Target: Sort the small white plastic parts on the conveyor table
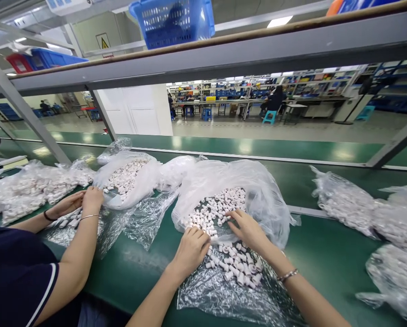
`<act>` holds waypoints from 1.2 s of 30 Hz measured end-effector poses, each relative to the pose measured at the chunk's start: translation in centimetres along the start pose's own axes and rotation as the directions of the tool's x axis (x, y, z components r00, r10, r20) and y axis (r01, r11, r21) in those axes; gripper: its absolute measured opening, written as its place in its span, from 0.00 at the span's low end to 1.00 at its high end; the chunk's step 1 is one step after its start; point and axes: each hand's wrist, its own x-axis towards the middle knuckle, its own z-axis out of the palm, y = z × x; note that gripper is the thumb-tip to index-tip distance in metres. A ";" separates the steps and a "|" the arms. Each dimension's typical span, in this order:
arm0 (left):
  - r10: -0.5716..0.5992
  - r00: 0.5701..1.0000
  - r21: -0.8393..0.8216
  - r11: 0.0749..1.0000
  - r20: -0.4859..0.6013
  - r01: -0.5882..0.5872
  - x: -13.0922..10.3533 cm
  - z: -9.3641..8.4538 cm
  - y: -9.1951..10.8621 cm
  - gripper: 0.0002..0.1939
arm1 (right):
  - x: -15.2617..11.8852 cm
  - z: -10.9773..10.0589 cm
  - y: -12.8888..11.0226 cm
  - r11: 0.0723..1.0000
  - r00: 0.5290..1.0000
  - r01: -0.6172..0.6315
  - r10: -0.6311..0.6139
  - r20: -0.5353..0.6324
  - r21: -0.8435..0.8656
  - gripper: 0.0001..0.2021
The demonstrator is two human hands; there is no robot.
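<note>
My left hand (191, 250) rests knuckles-up on a pile of small white plastic caps (235, 265) lying on a clear plastic sheet (220, 295) over the green belt. Its fingers are curled down into the caps, and whether it holds any is hidden. My right hand (248, 229) lies flat, fingers apart, on caps at the mouth of an open plastic bag (258, 190) full of the same white caps (217, 206).
A co-worker at the left, in a dark top, has both hands (84, 202) at another open bag of caps (128, 177). More filled bags lie at the left (29, 188) and right (360, 204). A shelf beam (224, 54) with a blue basket (172, 20) runs overhead.
</note>
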 end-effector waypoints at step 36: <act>0.039 0.993 0.005 0.999 0.109 -0.040 0.0 -0.6 0.0 0.08 | 1.2 2.2 -1.7 0.926 0.967 -0.254 0.239 0.088 0.281 0.10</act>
